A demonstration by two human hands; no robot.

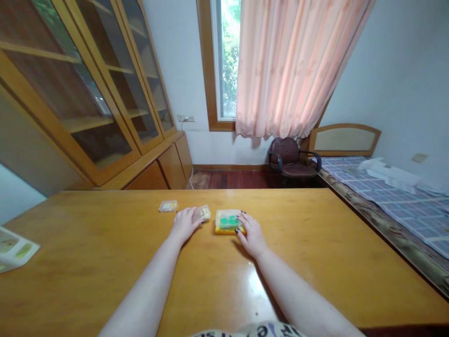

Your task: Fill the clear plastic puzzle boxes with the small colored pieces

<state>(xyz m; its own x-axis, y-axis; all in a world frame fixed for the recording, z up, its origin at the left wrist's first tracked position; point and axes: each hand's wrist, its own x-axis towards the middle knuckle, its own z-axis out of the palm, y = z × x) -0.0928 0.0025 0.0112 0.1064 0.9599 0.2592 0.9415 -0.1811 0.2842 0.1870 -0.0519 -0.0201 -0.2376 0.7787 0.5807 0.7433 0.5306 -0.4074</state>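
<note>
My left hand [185, 223] is closed round a small clear plastic box [205, 213] with pale pieces inside, held just above or on the table. To its right lies a larger flat box [223, 231] with a yellow base. Green pieces [228, 221] show on it, seemingly under or within a clear layer. My right hand [251, 234] grips that box at its right side, thumb at the front and fingers on top. Left of my left hand, a second small clear box [168, 206] with something yellow and white in it lies on the table.
The wooden table [105, 262] spans the view. A white tray-like object [17, 248] with green patches sits at its left edge. Beyond stand a glass-fronted cabinet [115, 79], a brown armchair [289, 157] and a bed [393, 196] on the right.
</note>
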